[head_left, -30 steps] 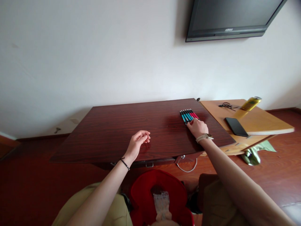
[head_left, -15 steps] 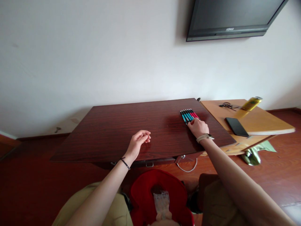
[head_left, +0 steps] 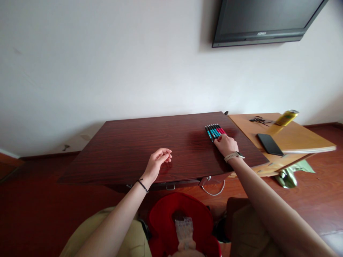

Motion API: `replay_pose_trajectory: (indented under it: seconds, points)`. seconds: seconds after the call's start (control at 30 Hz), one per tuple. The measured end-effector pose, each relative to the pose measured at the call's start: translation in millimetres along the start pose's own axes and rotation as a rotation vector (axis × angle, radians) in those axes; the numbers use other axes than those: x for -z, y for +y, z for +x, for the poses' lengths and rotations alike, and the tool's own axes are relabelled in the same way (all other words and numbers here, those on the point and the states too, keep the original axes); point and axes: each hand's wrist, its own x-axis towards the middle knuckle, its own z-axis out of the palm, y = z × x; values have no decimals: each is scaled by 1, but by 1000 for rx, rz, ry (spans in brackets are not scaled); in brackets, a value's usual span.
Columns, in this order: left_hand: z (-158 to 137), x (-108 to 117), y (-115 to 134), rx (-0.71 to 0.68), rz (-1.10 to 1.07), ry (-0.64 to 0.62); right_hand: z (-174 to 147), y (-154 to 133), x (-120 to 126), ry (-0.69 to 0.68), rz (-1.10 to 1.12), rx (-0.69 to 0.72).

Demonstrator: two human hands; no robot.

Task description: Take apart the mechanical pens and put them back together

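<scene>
— Resting palm-down on the near ends of a row of pens (head_left: 214, 131), is that the right hand (head_left: 227, 145)?

— Yes. The pens lie side by side, blue and red barrels with black caps, toward the far right of the dark counter (head_left: 134, 146). The fingers cover their near ends; whether that grip is pressed flat or pinching one pen, I cannot tell.

— And the left hand (head_left: 157, 163)?

— It rests on the counter near the front edge, well apart from the pens, fingers loosely curled with the grip holding nothing. A thin black band sits on that wrist; a watch (head_left: 232, 156) is on the right one.

— What lies beside the counter?

— A lighter wooden table (head_left: 300, 137) just to the right, carrying a black phone (head_left: 269, 144), a yellow can (head_left: 286, 117) and a dark tangle too small to make out. A television (head_left: 264, 19) hangs on the wall above.
</scene>
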Motion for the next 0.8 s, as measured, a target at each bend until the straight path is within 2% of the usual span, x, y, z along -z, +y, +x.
replay_pose_trajectory:
  seconds: [0.8]
  points:
    - [0,0,-1,-2,21,-7,-7,-2,10,-10,-8,15]
